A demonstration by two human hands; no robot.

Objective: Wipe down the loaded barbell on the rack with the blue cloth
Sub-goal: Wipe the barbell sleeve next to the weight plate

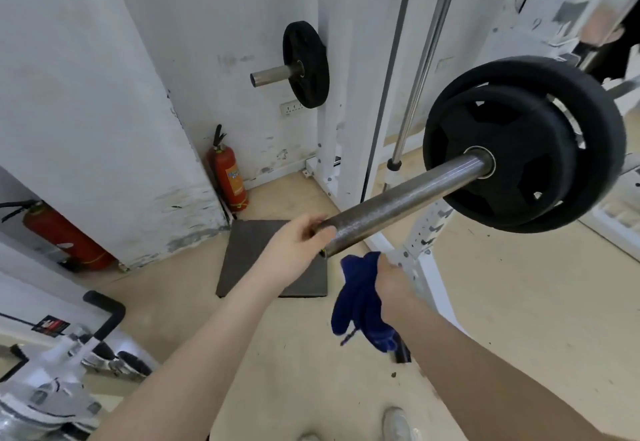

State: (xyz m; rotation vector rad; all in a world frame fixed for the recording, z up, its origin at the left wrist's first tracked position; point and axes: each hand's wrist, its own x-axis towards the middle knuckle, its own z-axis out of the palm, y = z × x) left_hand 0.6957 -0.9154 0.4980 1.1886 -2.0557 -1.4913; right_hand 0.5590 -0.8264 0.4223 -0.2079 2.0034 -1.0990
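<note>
Barbell sleeve (pixel 401 203): runs from lower centre up to the right, free end toward the person.
Plates (pixel 519 144): two, on the sleeve at its far right end.
Left hand (pixel 298 238): on the sleeve's free end.
Right hand (pixel 393 279): just below the sleeve end, holding cloth (pixel 360 300), which hangs down.
Rack upright (pixel 420 246): behind right hand, under the sleeve.
Floor mat (pixel 252 253): on floor beneath left hand.
Extinguisher (pixel 228 177): in wall corner, behind mat.
Peg w/ plate (pixel 304 64): on the rack, above extinguisher.

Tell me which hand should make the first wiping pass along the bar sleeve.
Right, probably. The right hand already grips the blue cloth just below the end of the barbell sleeve. The left hand has no cloth; its fingers curl on the sleeve's end, so it can steady it.
</note>
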